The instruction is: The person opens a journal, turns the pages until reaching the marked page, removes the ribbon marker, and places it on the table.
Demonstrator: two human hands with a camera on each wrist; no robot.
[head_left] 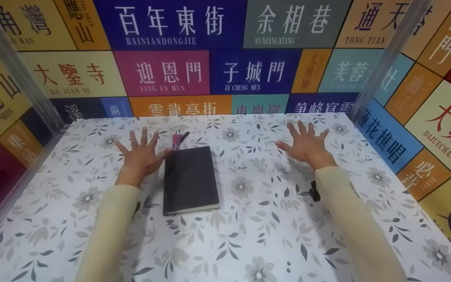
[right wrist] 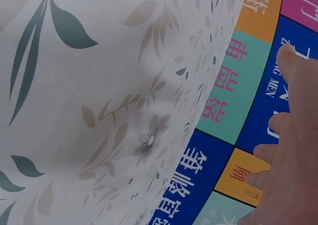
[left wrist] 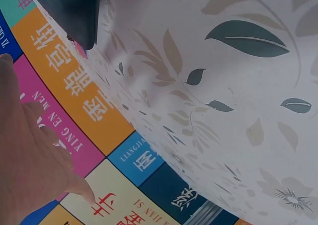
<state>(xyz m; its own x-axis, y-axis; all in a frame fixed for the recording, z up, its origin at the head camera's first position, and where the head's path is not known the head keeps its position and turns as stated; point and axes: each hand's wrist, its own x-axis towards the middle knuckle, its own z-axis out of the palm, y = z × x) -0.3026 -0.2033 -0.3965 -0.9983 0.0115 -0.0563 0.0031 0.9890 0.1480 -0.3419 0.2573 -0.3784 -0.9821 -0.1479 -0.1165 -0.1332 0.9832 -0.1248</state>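
Note:
A closed black notebook (head_left: pixel 190 179) lies on the floral tablecloth (head_left: pixel 257 219), with a pen or bookmark tassel (head_left: pixel 179 140) at its far end. My left hand (head_left: pixel 141 153) is spread flat with straight fingers just left of the notebook, its thumb near the book's top corner. My right hand (head_left: pixel 307 143) is spread the same way over the cloth, well to the right of the book, holding nothing. The left wrist view shows the palm (left wrist: pixel 30 170) and a corner of the notebook (left wrist: pixel 69 11). In the right wrist view, only fingers (right wrist: pixel 290 150) appear over the cloth.
Walls of coloured sign panels (head_left: pixel 170 72) with Chinese characters enclose the table at the back and both sides. Metal posts (head_left: pixel 18 70) stand at the back corners. A small black strap or clip (head_left: pixel 314 191) sits by the right sleeve.

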